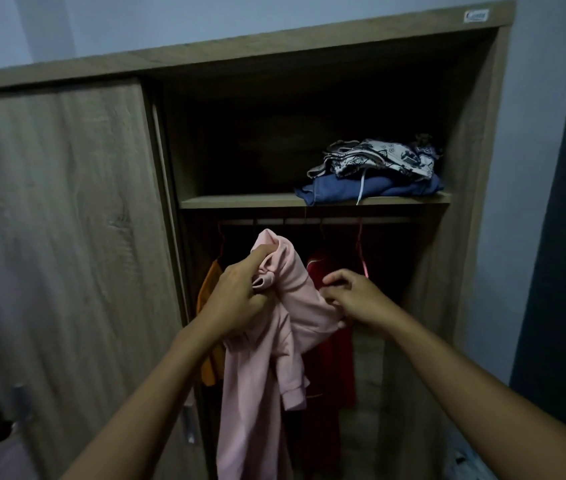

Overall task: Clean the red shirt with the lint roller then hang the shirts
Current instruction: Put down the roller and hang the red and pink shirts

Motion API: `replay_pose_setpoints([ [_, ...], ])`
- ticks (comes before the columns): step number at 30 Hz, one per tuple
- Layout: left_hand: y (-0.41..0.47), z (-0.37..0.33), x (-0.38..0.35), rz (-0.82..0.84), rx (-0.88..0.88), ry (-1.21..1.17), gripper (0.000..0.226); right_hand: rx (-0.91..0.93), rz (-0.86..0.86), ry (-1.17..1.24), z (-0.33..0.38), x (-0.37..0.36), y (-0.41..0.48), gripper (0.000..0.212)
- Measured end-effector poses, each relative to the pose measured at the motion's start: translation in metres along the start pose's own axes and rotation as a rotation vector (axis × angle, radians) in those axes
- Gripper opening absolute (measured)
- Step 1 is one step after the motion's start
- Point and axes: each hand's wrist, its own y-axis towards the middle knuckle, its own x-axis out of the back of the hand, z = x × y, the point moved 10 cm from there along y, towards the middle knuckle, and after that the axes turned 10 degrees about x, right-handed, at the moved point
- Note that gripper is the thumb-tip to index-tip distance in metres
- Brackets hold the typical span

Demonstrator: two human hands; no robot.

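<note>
The left grip (240,292) is clenched round the bunched neck of a pale pink long-sleeved knit shirt (257,375), holding it up in front of the open wardrobe. The right grip (354,296) pinches the same shirt at its shoulder edge, fingers curled into the cloth. The rest of the garment hangs slack below, one cuffed sleeve dangling.

Just behind it, the dark red shirt (330,358) already hangs from the wooden rail (309,221), with an orange garment (205,292) to its left and a thin pink hanger (361,251) to its right that looks bare. No lint roller is to be seen, so I take the cleaning as done and the hanging as the step in hand.

Whether a hanger sits inside the pink shirt I cannot tell. If it does, the hook must be lifted to the rail between the orange and red garments. If not, the pink hanger wants fetching first.
</note>
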Motion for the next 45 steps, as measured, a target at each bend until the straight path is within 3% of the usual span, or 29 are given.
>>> replay_pose_setpoints([
  [2,-0.005,-0.007,-0.001,-0.005,-0.013,-0.015,0.069,-0.023,-0.017,-0.161,-0.015,0.01,-0.009,0.045],
  [4,-0.013,-0.023,-0.002,-0.015,-0.062,-0.006,0.068,-0.162,0.123,-0.067,-0.034,0.0,-0.027,0.064],
  [6,-0.022,-0.044,-0.008,0.017,-0.142,0.003,0.068,-0.223,0.306,0.356,-0.032,-0.026,-0.05,0.047],
  [8,-0.032,-0.06,-0.02,0.128,-0.185,-0.051,0.067,-0.174,0.297,0.658,-0.015,-0.031,-0.057,0.021],
  [9,-0.036,-0.063,-0.029,0.229,-0.173,-0.095,0.066,-0.152,0.258,0.693,-0.013,-0.028,-0.054,0.014],
  [11,-0.048,-0.057,-0.052,0.5,-0.093,-0.099,0.063,-0.084,0.09,0.677,-0.008,-0.01,-0.043,0.025],
  [13,-0.063,-0.042,-0.07,0.66,-0.036,0.039,0.065,0.001,-0.043,0.676,-0.002,0.012,-0.033,0.035],
  [17,-0.073,-0.018,-0.071,0.619,0.031,0.005,0.062,0.254,-0.141,0.517,0.029,0.046,-0.033,0.04],
  [21,-0.08,0.009,-0.07,0.719,0.242,-0.119,0.05,0.44,-0.076,0.46,0.069,0.053,-0.047,0.027],
  [23,-0.074,0.008,-0.062,0.64,0.287,-0.171,0.034,0.486,0.018,0.477,0.085,0.042,-0.058,0.02],
  [25,-0.061,0.003,-0.044,0.428,0.293,-0.172,0.036,0.487,0.073,0.501,0.09,0.03,-0.066,0.014],
  [28,-0.05,0.001,-0.028,0.221,0.299,-0.198,0.035,0.461,0.097,0.544,0.087,0.021,-0.07,0.025],
  [30,-0.048,-0.001,-0.032,0.212,0.263,-0.157,0.018,0.459,0.15,0.53,0.089,0.015,-0.072,0.033],
  [34,-0.056,-0.009,-0.066,0.347,0.219,0.007,0.054,0.463,0.189,0.515,0.094,0.006,-0.077,0.033],
  [36,-0.059,-0.004,-0.078,0.361,0.217,0.109,0.041,0.496,0.168,0.507,0.1,0.008,-0.08,0.029],
  [39,-0.052,0.01,-0.065,0.195,0.29,0.163,0.014,0.502,0.104,0.547,0.095,0.022,-0.077,0.03],
  [43,-0.043,0.002,-0.03,-0.086,0.306,0.005,0.025,0.537,0.144,0.454,0.074,0.03,-0.072,0.017],
  [45,-0.04,-0.008,-0.022,-0.142,0.286,-0.037,0.027,0.563,0.221,0.26,0.061,0.03,-0.072,0.027],
])
